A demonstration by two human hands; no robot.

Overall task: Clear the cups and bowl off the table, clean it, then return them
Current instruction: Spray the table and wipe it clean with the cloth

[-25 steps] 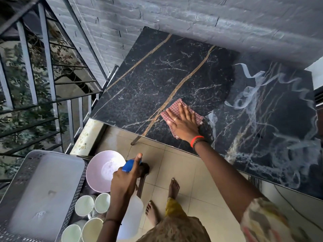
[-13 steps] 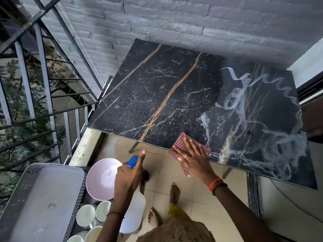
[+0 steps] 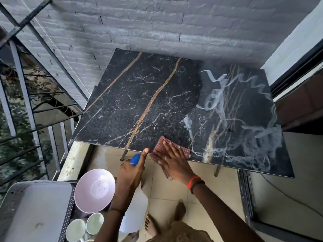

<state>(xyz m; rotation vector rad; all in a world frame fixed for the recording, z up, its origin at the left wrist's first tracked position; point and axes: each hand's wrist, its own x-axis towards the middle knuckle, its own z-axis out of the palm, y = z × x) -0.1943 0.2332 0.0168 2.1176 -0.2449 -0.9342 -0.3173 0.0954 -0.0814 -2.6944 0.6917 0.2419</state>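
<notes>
**Cloth pulled to the near edge; right half of the counter still streaked**

Far left I see a pale perforated basket point(image 3: 33, 210) sitting low beside me. Just right of it, off the counter, wait the pink bowl point(image 3: 95, 190) and two pale cups point(image 3: 76, 229) below it, so the clearing step looks done and the return is not yet due.

Next comes my left hand point(image 3: 130, 173), its fingers point(image 3: 144, 152) wrapped around the neck of a white spray bottle point(image 3: 134, 213) with a blue nozzle point(image 3: 136, 158), index finger raised towards the counter's edge. The bottle hangs over the tiled floor point(image 3: 218, 198), not over the counter.

My right hand point(image 3: 172, 160) lies flat, fingers spread, pressing the red checked cloth point(image 3: 161, 145) on the near edge of the black marble-patterned counter point(image 3: 139, 102). A second ago that cloth was further in on the slab; it has since been dragged back towards me, and part of it now hangs over the edge.

I judge that stroke finishes the left portion, which looks dark and clean. To the right, white foamy streaks point(image 3: 244, 110) still cover the surface, so wiping is roughly half done. The next passes belong there, before the cups and bowl go back.
</notes>
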